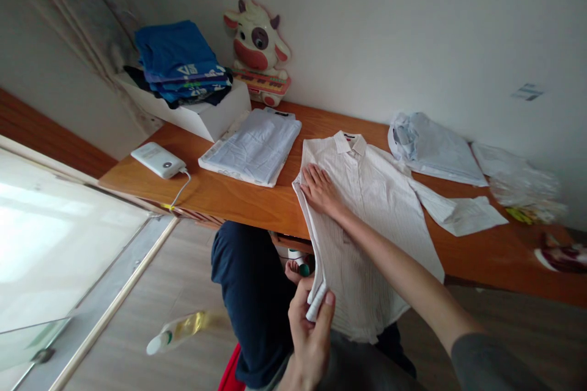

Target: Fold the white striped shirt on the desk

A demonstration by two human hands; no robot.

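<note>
A white, finely striped button-up shirt lies front side up, its collar toward the wall and its lower part hanging over the table's front edge. One sleeve stretches out to the right; the other is folded in along the left side of the body. My right hand rests flat on the shirt near its left shoulder, fingers extended. Close to my lap, my left hand pinches the cuff end of the folded-in sleeve between thumb and fingers.
Folded pale shirts lie left on the wooden table. Behind them, blue clothes top a white box beside a cow toy. A power bank with cable sits left. Bagged clothing lies right. A bottle is on the floor.
</note>
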